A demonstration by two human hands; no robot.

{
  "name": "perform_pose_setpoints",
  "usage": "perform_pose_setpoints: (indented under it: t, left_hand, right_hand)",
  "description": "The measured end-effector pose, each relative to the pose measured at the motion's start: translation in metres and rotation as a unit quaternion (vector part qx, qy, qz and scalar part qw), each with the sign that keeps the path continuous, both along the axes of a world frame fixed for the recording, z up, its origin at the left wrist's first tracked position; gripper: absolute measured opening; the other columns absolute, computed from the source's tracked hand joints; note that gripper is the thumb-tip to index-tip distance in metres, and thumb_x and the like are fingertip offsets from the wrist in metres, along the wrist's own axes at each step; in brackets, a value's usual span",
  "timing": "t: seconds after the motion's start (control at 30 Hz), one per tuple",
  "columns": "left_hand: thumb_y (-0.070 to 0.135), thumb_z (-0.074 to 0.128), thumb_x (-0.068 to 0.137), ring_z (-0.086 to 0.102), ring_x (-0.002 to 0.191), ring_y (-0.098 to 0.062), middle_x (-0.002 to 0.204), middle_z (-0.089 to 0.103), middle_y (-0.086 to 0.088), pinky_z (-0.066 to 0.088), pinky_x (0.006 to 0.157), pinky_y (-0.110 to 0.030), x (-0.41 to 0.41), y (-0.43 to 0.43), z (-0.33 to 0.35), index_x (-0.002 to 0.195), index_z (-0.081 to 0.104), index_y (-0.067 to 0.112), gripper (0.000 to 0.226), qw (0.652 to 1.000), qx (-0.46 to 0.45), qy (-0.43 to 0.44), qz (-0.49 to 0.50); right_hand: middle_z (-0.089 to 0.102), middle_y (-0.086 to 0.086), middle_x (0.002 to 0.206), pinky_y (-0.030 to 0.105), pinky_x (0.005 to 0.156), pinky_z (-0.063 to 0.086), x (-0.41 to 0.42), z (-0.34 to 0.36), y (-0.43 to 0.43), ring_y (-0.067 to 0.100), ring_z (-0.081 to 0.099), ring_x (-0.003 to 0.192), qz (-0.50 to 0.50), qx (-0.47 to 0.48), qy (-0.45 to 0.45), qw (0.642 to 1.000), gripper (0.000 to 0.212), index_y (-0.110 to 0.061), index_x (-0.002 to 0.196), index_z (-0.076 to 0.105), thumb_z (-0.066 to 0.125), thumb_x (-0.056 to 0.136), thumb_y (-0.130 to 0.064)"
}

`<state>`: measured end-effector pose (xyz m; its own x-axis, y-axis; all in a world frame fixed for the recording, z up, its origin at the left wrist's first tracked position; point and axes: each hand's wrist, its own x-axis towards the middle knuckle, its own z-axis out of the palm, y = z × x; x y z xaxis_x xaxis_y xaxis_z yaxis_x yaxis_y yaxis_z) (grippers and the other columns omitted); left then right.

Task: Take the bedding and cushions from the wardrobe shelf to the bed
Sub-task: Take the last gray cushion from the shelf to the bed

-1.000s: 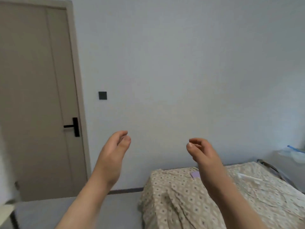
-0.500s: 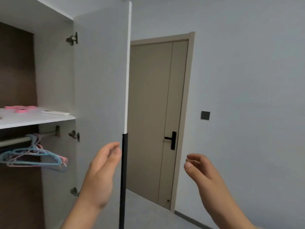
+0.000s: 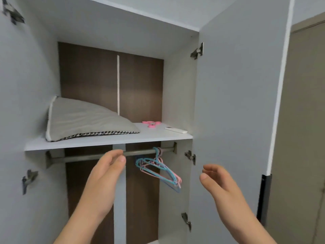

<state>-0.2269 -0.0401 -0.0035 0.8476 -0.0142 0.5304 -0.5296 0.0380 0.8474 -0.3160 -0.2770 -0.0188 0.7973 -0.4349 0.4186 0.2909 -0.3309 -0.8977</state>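
Cushion (image 3: 84, 120) lies at the left of the wardrobe shelf (image 3: 109, 142), one corner near the edge. Your left hand (image 3: 105, 173) and right hand (image 3: 221, 184) are spread and empty (both below the shelf). Raise both, take each side, slide it out level.

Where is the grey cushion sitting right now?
In the head view the grey cushion lies on the left part of the white wardrobe shelf, above the hanging rail, left of the pink item and white remote.
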Motion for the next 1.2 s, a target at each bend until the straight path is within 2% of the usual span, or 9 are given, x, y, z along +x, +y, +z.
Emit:
perform_pose_setpoints:
  t: [0.13,0.23,0.33,0.5,0.67,0.83,1.0,1.13,1.2]
  left_hand:
    - [0.053,0.048,0.072,0.052,0.114,-0.002,0.117,0.061,0.014,0.037,0.105,-0.041,0.025,0.005,0.014,0.108,0.061,0.037,0.042,0.995,0.014,-0.010,0.096]
    - [0.054,0.049,0.076,0.052,0.113,0.000,0.116,0.061,0.019,0.038,0.100,-0.034,0.041,0.004,0.023,0.105,0.060,0.043,0.033,0.989,0.028,-0.011,0.144]
    - [0.047,0.051,0.087,0.051,0.110,0.001,0.113,0.059,0.024,0.036,0.090,-0.027,0.061,0.000,0.025,0.102,0.059,0.047,0.016,0.979,0.032,-0.002,0.199]
    - [0.052,0.053,0.080,0.053,0.110,-0.003,0.115,0.059,0.021,0.037,0.095,-0.030,0.096,0.012,0.028,0.107,0.061,0.041,0.030,0.965,0.045,0.010,0.256]
    - [0.041,0.051,0.091,0.047,0.095,0.019,0.109,0.056,0.027,0.034,0.079,-0.018,0.155,0.039,0.034,0.108,0.058,0.040,0.018,0.950,0.044,0.001,0.308]
    - [0.040,0.050,0.091,0.050,0.098,0.001,0.115,0.054,0.014,0.032,0.086,-0.027,0.235,0.073,0.054,0.124,0.054,0.028,0.035,0.939,0.077,-0.010,0.336]
    - [0.066,0.044,0.070,0.045,0.124,-0.017,0.139,0.048,0.004,0.036,0.090,-0.035,0.335,0.110,0.081,0.133,0.045,0.027,0.074,0.925,0.126,0.043,0.356]
    - [0.070,0.038,0.063,0.049,0.120,-0.031,0.134,0.051,-0.009,0.040,0.087,-0.040,0.410,0.134,0.102,0.127,0.046,0.016,0.084,0.864,0.255,0.091,0.424]
    - [0.070,0.039,0.062,0.050,0.117,-0.034,0.130,0.053,-0.012,0.043,0.088,-0.042,0.438,0.142,0.113,0.122,0.048,0.014,0.083,0.830,0.300,0.136,0.450]
  right_hand:
    - [0.061,-0.014,0.110,0.009,0.076,0.038,0.066,0.014,-0.009,-0.009,0.053,0.103,0.079,0.012,-0.022,0.997,0.012,-0.030,0.098,0.058,0.061,0.088,-0.025]
    - [0.061,-0.020,0.102,0.002,0.064,0.040,0.110,0.025,-0.019,-0.016,0.057,0.090,0.119,0.011,-0.031,0.992,0.010,-0.033,0.095,0.057,0.061,0.088,-0.028]
    - [0.059,-0.020,0.109,0.010,0.070,0.040,0.152,0.034,-0.024,-0.008,0.055,0.097,0.154,-0.006,-0.018,0.988,0.017,-0.038,0.103,0.054,0.058,0.086,-0.040]
    - [0.057,-0.015,0.117,0.027,0.084,0.040,0.212,0.043,-0.006,-0.003,0.052,0.104,0.199,0.013,-0.016,0.980,0.030,-0.032,0.116,0.054,0.057,0.087,-0.041]
    - [0.054,-0.013,0.122,0.031,0.088,0.037,0.288,0.053,0.025,0.009,0.049,0.113,0.216,-0.046,-0.014,0.975,0.032,-0.036,0.118,0.048,0.054,0.088,-0.046]
    - [0.054,-0.008,0.124,0.031,0.086,0.038,0.374,0.071,0.070,0.011,0.051,0.110,0.199,-0.103,-0.018,0.974,0.042,-0.035,0.120,0.045,0.053,0.083,-0.054]
    - [0.056,-0.009,0.112,0.025,0.070,0.039,0.457,0.091,0.105,0.003,0.053,0.091,0.157,-0.163,0.002,0.974,0.054,-0.029,0.122,0.043,0.052,0.078,-0.059]
    - [0.055,0.007,0.129,0.033,0.076,0.035,0.525,0.111,0.117,0.027,0.052,0.113,0.074,-0.234,0.061,0.968,0.070,-0.016,0.129,0.044,0.050,0.074,-0.061]
    - [0.058,0.012,0.127,0.035,0.077,0.038,0.557,0.119,0.124,0.034,0.053,0.114,0.048,-0.254,0.106,0.960,0.073,-0.011,0.125,0.048,0.049,0.074,-0.062]
